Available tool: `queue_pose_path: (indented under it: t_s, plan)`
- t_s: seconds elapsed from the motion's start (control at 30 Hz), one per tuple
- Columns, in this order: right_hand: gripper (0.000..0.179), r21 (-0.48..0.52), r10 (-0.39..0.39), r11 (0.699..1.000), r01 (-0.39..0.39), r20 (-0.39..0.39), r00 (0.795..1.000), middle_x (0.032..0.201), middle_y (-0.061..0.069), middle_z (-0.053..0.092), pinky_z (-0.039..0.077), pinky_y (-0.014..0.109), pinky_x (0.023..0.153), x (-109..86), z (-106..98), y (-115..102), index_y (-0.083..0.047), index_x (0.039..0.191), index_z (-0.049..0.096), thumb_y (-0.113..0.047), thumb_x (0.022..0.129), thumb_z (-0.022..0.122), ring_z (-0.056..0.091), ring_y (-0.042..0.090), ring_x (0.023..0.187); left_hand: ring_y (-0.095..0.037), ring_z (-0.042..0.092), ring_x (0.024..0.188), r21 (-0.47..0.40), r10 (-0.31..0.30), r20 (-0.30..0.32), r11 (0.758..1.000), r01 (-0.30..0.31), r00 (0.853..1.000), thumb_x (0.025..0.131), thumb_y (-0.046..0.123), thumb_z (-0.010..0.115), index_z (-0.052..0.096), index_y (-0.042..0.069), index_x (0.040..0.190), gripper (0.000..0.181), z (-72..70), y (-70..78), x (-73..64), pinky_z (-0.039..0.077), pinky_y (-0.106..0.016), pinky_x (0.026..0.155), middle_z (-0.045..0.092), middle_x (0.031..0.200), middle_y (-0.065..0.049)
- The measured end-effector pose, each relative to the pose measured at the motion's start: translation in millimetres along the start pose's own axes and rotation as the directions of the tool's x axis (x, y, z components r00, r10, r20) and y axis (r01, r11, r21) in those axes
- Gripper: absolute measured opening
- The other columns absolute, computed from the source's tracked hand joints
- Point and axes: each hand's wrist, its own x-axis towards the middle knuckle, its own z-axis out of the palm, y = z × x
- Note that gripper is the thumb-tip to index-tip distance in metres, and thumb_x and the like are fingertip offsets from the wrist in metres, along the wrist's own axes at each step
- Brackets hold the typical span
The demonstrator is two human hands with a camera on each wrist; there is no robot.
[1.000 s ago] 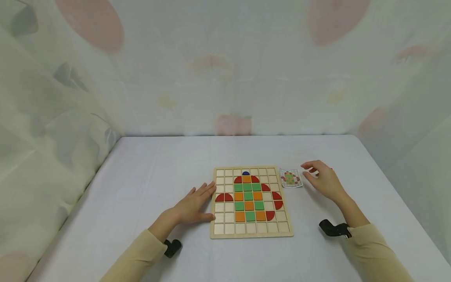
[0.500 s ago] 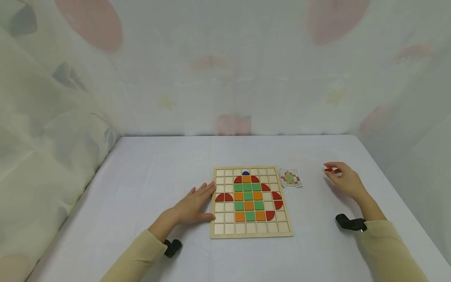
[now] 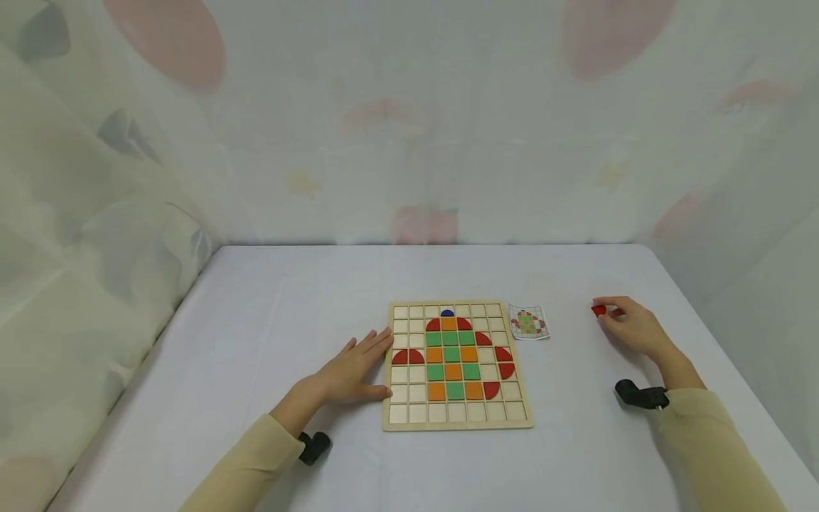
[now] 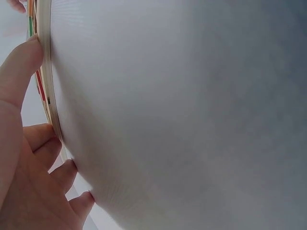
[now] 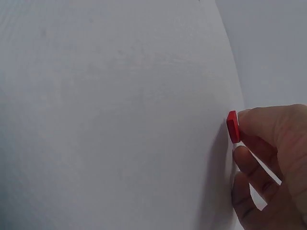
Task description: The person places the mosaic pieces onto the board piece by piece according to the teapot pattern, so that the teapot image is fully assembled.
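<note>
A wooden grid board (image 3: 457, 419) lies on the table with green and orange squares, red quarter-round tiles and one blue half-round tile set in its cells. My left hand (image 3: 348, 373) rests flat at the board's left edge, fingers spread, with thumb and fingertips touching the frame; the left wrist view shows this contact too. Off to the right of the board, my right hand (image 3: 633, 327) pinches a small red tile (image 3: 598, 311) between thumb and fingers. In the right wrist view the red tile (image 5: 232, 127) is seen nearly edge-on, above the white cloth.
A small paper card (image 3: 529, 323) printed with a coloured grid pattern lies just right of the board's upper corner. White cloth covers the table (image 3: 307, 299), and patterned curtains (image 3: 409, 142) hang behind it and at its sides.
My right hand has moved right, away from beside the card, carrying the red tile, which shows more plainly now. My left hand and the board have stayed in place.
</note>
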Motion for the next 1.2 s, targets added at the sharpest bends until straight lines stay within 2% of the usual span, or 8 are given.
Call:
queue_pose_path:
  t_s: [0.2, 0.4, 0.8, 1.2]
  plan:
    - [0.036, -0.039, -0.003, 0.999, 0.002, -0.019, 1.0, 0.111, 0.026, 0.049, 0.043, 0.041, 0.074, 1.6, 0.2, 1.2, 0.003, 0.121, 0.055, -0.01, 0.087, 0.055, 0.048, 0.034, 0.094, -0.033, 0.016, 0.14, 0.007, 0.004, -0.003, 1.0, -0.004, 1.0, 0.081, 0.043, 0.066, 0.021, 0.006, 0.147, 0.088, -0.2, -0.9, -0.3, 0.015, -0.058, 0.109, 0.016, 0.154, -0.007]
    - [0.031, -0.061, -0.017, 0.998, 0.013, -0.064, 0.998, 0.096, 0.02, 0.049, 0.038, 0.03, 0.062, 0.7, 1.4, 2.1, 0.003, 0.113, 0.058, -0.009, 0.085, 0.06, 0.045, 0.025, 0.081, -0.034, 0.016, 0.14, 0.009, 0.005, -0.004, 1.0, -0.005, 1.0, 0.081, 0.042, 0.067, 0.022, 0.005, 0.146, 0.088, -0.9, 0.3, -0.4, 0.015, -0.058, 0.108, 0.016, 0.154, -0.008]
    - [0.029, -0.083, -0.005, 0.997, 0.0, -0.055, 0.998, 0.09, 0.018, 0.056, 0.04, 0.032, 0.065, 3.9, 4.5, 4.8, 0.006, 0.107, 0.056, -0.01, 0.084, 0.062, 0.049, 0.029, 0.081, -0.032, 0.016, 0.14, 0.005, -0.009, 0.01, 1.0, 0.009, 1.0, 0.081, 0.041, 0.067, 0.021, 0.007, 0.147, 0.088, 0.6, -0.2, 0.1, 0.014, -0.057, 0.109, 0.016, 0.154, -0.006]
    - [0.029, -0.101, 0.008, 0.995, -0.018, -0.096, 0.995, 0.094, 0.022, 0.058, 0.043, 0.04, 0.068, 2.6, 6.4, 1.0, 0.006, 0.106, 0.057, -0.016, 0.087, 0.061, 0.052, 0.033, 0.084, -0.032, 0.015, 0.14, 0.006, -0.014, 0.006, 1.0, 0.014, 1.0, 0.081, 0.042, 0.066, 0.02, 0.006, 0.147, 0.088, 0.1, -0.1, -0.9, 0.013, -0.057, 0.109, 0.015, 0.154, -0.007]
